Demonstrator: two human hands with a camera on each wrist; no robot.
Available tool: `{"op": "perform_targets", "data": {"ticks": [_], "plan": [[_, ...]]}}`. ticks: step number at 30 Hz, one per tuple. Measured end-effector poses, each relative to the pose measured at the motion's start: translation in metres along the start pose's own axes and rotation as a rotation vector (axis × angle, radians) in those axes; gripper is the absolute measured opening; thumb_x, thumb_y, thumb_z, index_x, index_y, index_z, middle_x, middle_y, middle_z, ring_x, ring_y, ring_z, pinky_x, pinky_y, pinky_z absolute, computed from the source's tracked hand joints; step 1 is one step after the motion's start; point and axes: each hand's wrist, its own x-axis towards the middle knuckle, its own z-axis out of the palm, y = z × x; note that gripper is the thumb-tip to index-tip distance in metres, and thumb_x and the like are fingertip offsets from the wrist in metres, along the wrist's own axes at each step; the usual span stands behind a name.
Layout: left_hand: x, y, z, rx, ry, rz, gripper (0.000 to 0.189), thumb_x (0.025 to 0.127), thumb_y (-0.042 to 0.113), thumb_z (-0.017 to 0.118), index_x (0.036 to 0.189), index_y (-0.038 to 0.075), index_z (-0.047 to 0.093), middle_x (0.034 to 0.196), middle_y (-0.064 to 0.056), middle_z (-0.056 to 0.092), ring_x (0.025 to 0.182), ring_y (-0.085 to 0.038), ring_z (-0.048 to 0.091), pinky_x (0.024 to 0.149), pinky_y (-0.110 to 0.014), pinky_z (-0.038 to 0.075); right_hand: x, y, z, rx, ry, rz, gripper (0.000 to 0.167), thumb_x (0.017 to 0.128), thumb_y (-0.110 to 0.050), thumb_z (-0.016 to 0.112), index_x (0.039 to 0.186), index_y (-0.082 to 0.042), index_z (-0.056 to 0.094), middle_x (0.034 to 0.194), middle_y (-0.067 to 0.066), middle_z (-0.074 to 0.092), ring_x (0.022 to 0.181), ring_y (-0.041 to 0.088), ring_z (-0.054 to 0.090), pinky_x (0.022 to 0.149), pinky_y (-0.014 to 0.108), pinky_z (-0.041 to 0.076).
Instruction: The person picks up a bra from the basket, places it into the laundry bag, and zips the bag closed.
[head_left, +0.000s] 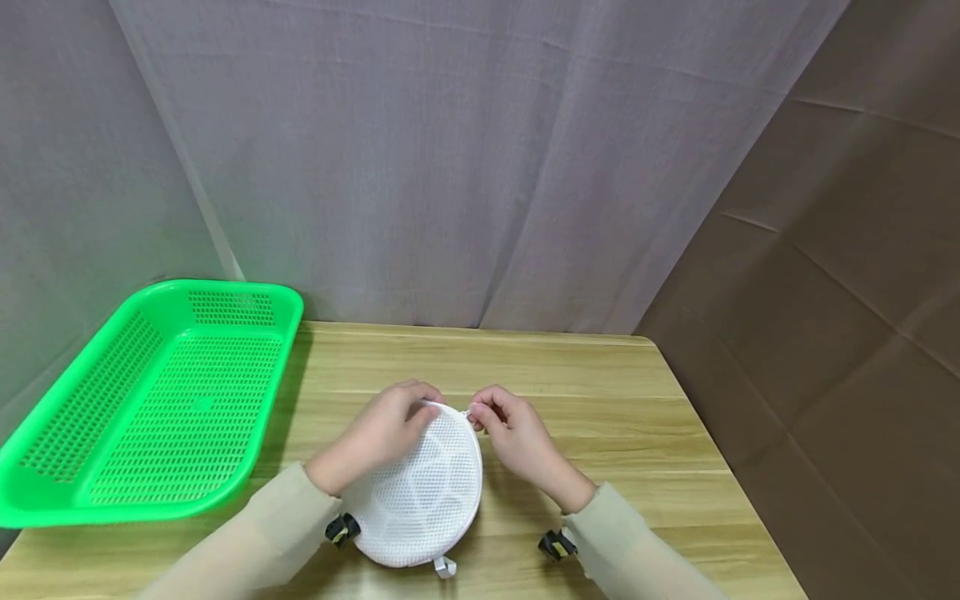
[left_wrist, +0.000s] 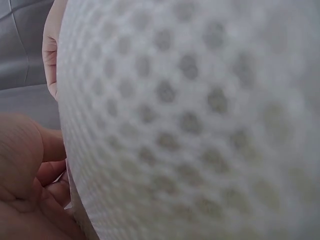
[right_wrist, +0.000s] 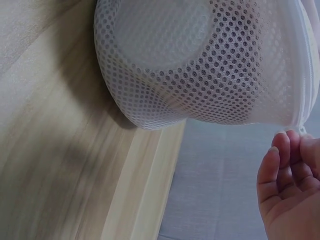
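A round white mesh laundry bag [head_left: 427, 504] stands on the wooden table in front of me, its circular top facing up in the head view. My left hand [head_left: 386, 429] grips its far left rim between thumb and fingers. At the far right of the rim, my right hand [head_left: 519, 435] pinches the small zipper pull, mostly hidden by the fingertips. A zipper [right_wrist: 304, 75] runs along the rim in the right wrist view. Mesh [left_wrist: 185, 115] fills most of the left wrist view. A white fabric loop [head_left: 445, 567] hangs at the bag's near side.
A green perforated plastic basket [head_left: 277, 379] lies to the left on the wooden table [head_left: 600, 392]. Grey cloth [head_left: 420, 167] hangs behind the table, and brown cloth [head_left: 847, 350] covers the right side.
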Motion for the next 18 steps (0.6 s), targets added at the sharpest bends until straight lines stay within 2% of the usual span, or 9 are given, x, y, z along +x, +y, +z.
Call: {"op": "perform_targets", "data": {"ticks": [5,12,18], "plan": [[0.0001,0.0001,-0.001,-0.018,0.01,-0.015,0.006,0.093,0.01,0.064,0.096,0.011,0.07,0.102,-0.003,0.067,0.102,-0.02,0.061,0.092,-0.04,0.047,-0.0012,-0.0005,-0.0002,-0.01,-0.011,0.022,0.01,0.097,-0.01,0.057,0.091,-0.014,0.063,0.081,0.002,0.063,0.076,0.014,0.06,0.069,0.031,0.053],[0.0006,-0.0007,-0.0033,-0.032,0.02,-0.045,0.006,0.093,0.008,0.064,0.095,0.011,0.069,0.098,-0.001,0.066,0.098,-0.018,0.061,0.09,-0.04,0.048,-0.0026,-0.0005,-0.001,0.028,-0.026,0.024,0.01,0.098,-0.012,0.056,0.091,-0.013,0.063,0.085,0.013,0.065,0.08,0.024,0.063,0.073,0.045,0.053],[0.0018,-0.0045,-0.0056,-0.048,0.024,-0.058,0.007,0.094,0.009,0.063,0.097,0.01,0.069,0.098,-0.002,0.067,0.095,-0.017,0.061,0.087,-0.039,0.049,-0.0035,0.0024,-0.001,0.013,-0.017,0.014,0.011,0.098,-0.013,0.056,0.091,-0.013,0.063,0.083,0.007,0.064,0.079,0.022,0.062,0.073,0.042,0.054]]}}
